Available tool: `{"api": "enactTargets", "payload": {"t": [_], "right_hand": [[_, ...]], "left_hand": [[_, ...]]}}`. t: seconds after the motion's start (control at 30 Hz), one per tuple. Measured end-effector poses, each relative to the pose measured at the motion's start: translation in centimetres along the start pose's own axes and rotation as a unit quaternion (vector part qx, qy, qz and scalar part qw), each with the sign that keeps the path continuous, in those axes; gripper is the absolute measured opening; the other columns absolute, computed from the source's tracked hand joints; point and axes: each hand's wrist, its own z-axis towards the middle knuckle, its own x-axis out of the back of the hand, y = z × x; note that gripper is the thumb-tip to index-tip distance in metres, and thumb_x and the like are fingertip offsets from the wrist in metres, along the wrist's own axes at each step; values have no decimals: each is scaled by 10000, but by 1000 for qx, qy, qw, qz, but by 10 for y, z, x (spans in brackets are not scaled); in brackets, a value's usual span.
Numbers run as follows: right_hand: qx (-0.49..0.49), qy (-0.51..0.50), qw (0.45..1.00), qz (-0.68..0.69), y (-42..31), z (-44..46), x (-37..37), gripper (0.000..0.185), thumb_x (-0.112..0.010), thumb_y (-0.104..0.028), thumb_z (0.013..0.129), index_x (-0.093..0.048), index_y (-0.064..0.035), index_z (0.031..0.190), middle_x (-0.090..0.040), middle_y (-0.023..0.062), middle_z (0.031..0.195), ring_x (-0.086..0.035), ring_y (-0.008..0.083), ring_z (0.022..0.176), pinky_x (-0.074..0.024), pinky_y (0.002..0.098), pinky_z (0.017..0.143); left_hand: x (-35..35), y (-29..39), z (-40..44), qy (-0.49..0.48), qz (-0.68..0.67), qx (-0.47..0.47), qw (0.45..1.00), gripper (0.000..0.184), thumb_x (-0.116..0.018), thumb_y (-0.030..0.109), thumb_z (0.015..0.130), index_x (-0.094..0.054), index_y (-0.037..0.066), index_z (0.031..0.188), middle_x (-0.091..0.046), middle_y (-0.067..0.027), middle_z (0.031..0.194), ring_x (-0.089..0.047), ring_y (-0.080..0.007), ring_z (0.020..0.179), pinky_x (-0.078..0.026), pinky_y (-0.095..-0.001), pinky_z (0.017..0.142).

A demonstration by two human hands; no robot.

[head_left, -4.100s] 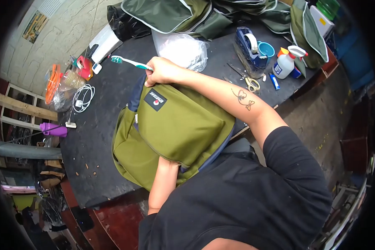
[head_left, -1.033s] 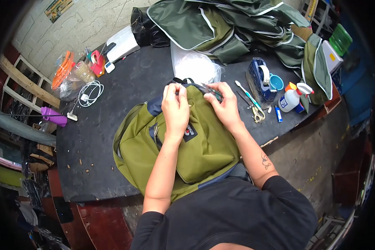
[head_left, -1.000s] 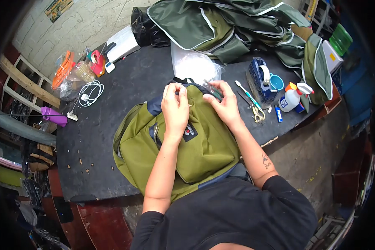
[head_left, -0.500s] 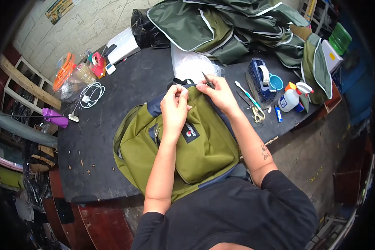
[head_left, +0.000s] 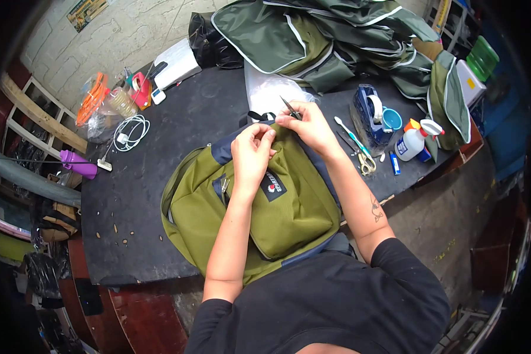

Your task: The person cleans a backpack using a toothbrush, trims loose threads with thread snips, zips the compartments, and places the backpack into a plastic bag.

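Observation:
An olive green backpack (head_left: 295, 218) with navy trim and a black label (head_left: 274, 185) lies on the dark table in front of me. Above its top part, my left hand (head_left: 253, 152) is closed in a pinch; whatever is between the fingertips is too small to make out. Close by on the right, my right hand (head_left: 308, 126) grips small dark snips (head_left: 290, 108), whose pointed blades stick out up and to the left. The fingertips of the two hands are almost together near the bag's top edge.
Right of the bag on the table (head_left: 135, 200) lie a toothbrush (head_left: 355, 137), scissors (head_left: 367, 164) and a blue tube (head_left: 394, 163). Beyond stand a spray bottle (head_left: 409, 145) and a tape dispenser (head_left: 366, 118). Green bags (head_left: 336, 41) are piled behind. A white cable (head_left: 132, 133) and purple bottle (head_left: 78, 164) sit left.
The toothbrush, earlier in my right hand, lies on the table. The snips have turned in my right hand and point up-left. My left hand has come out of the bag and moved to its top.

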Motion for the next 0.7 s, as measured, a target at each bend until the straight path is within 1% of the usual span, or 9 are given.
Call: {"api": "enactTargets", "payload": {"t": [0.07,0.17,0.3,0.33,0.43,0.47,0.57,0.6,0.7], "right_hand": [[9,-7,1000,-11,-4,-2,1,154,-709,-88,754,-656,32,835,-619,73,814,-596,141,758,-468,281,691],[130,-7,985,-115,-8,-8,0,135,-701,-66,748,-651,33,826,-612,42,771,-555,94,734,-457,257,678],[50,-47,994,-84,9,-8,-1,159,-713,-63,735,-654,34,846,-617,48,777,-557,99,735,-455,259,688],[51,-47,994,-84,9,-6,2,159,-713,-63,735,-654,34,846,-617,48,777,-557,99,735,-455,259,688],[-19,-47,998,31,6,5,10,177,-735,-60,706,-663,30,840,-623,67,811,-576,121,759,-460,277,693],[-19,-46,998,31,5,5,9,177,-735,-60,706,-663,30,840,-623,67,811,-576,121,759,-460,277,693],[68,-108,990,-53,-2,2,3,163,-728,-69,720,-663,28,834,-620,57,766,-560,108,745,-452,274,684],[69,-108,990,-53,-2,2,3,163,-728,-69,720,-663,28,834,-620,57,766,-560,108,745,-452,274,684],[70,-86,976,-190,0,5,0,161,-720,-78,733,-665,19,850,-627,53,769,-541,95,748,-447,271,692]], "left_hand": [[-1,1,0,-15,26,-19,999,138,-528,141,947,-541,11,904,-570,-9,729,-572,-57,523,-453,-178,471],[-1,6,0,21,0,-9,1000,143,-530,142,947,-540,8,901,-564,-8,730,-573,-61,520,-454,-182,466],[-1,4,-2,40,-22,3,999,153,-522,150,953,-535,8,897,-552,-11,738,-575,-65,519,-456,-188,456],[-1,3,-1,41,-27,6,999,157,-517,153,956,-533,8,896,-547,-12,742,-576,-66,520,-456,-191,452],[1,-5,-1,27,-45,8,999,162,-514,158,960,-530,10,896,-546,-17,751,-579,-68,522,-457,-192,447],[1,-6,-1,20,-54,9,998,165,-512,160,961,-528,10,895,-545,-20,755,-580,-68,523,-458,-193,445],[0,-5,-1,33,-89,14,995,160,-520,161,958,-529,10,909,-556,-31,765,-582,-70,523,-463,-191,451],[1,-4,-2,40,-105,18,993,158,-524,162,957,-529,10,915,-561,-36,770,-583,-70,523,-466,-190,454],[2,-4,-3,31,-93,26,995,146,-534,134,946,-567,-8,942,-571,-37,778,-591,-78,533,-483,-195,473]]}}
